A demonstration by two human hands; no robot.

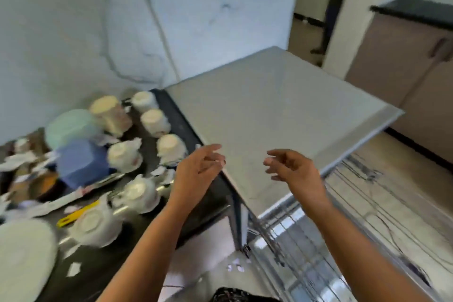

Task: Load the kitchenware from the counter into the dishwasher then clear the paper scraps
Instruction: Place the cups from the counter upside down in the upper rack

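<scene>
Loading looks barely begun: cups, a plate and paper scraps crowd the worktop, while the pulled-out dishwasher rack seems bare. The left hand and right hand hover empty, fingers loosely apart.

Both bare forearms reach forward; left hand and right hand face each other, fingers loosely curled, holding nothing.
</scene>
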